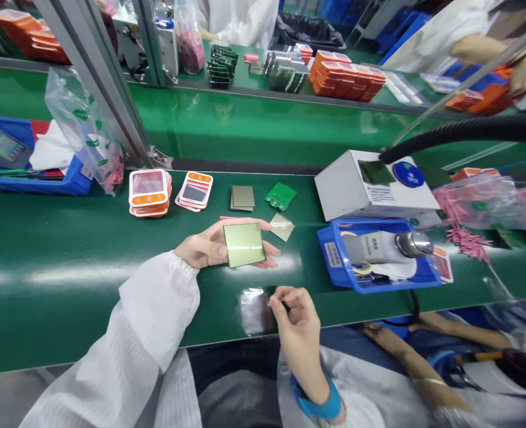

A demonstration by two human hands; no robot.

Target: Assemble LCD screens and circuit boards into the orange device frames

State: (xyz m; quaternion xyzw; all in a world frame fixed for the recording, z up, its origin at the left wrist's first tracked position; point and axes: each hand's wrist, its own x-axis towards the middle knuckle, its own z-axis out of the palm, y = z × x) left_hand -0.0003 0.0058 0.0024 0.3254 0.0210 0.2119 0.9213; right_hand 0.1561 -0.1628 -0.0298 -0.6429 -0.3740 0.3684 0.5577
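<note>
My left hand holds a square, greenish display panel by its left edge and from beneath, its shiny face turned up. Lower down, near the table's front edge, the thumb and fingers of my right hand pinch the edge of a clear square film. A blue band circles that wrist. Beyond my left hand, small square panels lie stacked, with a green circuit board and a pale square piece to their right. Two piles of orange-and-white frames sit farther left.
A blue tray with a grey bottle stands to the right, before a white box. Another blue bin is at far left, beside a metal post. A co-worker's arms rest at lower right.
</note>
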